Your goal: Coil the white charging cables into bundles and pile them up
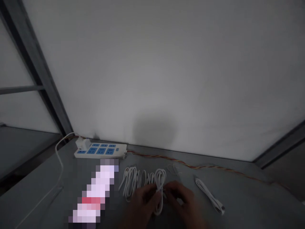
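The left hand (142,203) had a closed grip on the middle of a coiled white cable (160,175), with its thumb against the strands. The loops of this coil stood out above and below the fingers, near the lower middle of the view, over the grey tabletop (240,194). The right hand (182,198) was at the other side of the same coil, with its fingers bent and their tips near the middle of it; I cannot tell if its grip was fully closed, or what it had hold of, because that part was dark. Just to the left of the held coil, more coiled white cables (131,181) lay side by side in a row, partly behind the left hand. Some thin loose strands (175,169) lay behind the right hand, and a folded white cable (209,195) lay slantwise to its right. Farther back on the left was a white power strip (102,156) with blue sockets, and a white adapter (83,144) sat on its left end. A white cord (57,152) curved down at the far left. From the right end of the strip, a twisted red and yellow wire (186,164) ran along the back toward the right, before a pale wall panel (152,79).
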